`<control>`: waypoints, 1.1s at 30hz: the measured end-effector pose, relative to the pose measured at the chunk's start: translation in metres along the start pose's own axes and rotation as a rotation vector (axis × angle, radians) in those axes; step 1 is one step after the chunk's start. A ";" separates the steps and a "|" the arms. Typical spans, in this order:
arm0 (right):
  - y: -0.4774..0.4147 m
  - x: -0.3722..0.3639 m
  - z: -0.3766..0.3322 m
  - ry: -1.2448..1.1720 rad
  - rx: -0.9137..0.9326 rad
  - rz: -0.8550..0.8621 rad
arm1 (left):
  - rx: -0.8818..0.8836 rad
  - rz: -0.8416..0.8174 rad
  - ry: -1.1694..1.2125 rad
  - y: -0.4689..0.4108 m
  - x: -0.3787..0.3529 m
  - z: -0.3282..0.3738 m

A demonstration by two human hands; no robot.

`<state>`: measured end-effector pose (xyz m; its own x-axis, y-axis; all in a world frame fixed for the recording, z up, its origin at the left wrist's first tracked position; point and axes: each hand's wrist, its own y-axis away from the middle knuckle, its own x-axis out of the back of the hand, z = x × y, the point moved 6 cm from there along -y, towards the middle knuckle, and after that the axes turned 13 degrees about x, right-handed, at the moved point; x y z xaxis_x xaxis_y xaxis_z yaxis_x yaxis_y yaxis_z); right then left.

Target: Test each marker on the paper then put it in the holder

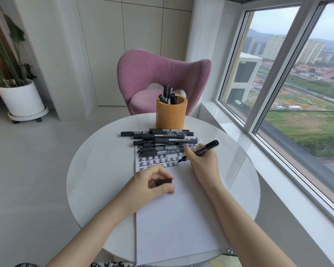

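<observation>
Head view, nearest first: the left hand (152,183) rests on the white paper (174,218), fingers curled round a black cap (163,182). Just beyond, the right hand (201,160) grips an uncapped marker (204,149), tip down on the rows of written characters. Farther back a pile of capped markers (160,141) lies across the sheet's far edge, and behind it an orange holder (171,116) with several markers stands on the round table (96,170).

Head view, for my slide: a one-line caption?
Right hand tests an uncapped marker on paper; left hand holds its cap.
</observation>
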<state>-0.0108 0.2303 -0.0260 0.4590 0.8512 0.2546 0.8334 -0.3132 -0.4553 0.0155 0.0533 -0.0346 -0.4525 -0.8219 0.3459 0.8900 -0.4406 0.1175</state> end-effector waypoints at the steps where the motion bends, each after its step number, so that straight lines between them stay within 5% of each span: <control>1: 0.000 0.001 0.000 0.010 -0.004 0.008 | 0.001 -0.001 0.005 0.000 0.000 0.000; 33: 0.000 0.005 0.000 0.025 -0.036 0.032 | 0.012 -0.015 0.021 0.000 -0.002 0.000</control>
<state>-0.0081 0.2344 -0.0249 0.4927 0.8298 0.2621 0.8287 -0.3554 -0.4324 0.0165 0.0543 -0.0354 -0.4666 -0.8229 0.3241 0.8837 -0.4485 0.1335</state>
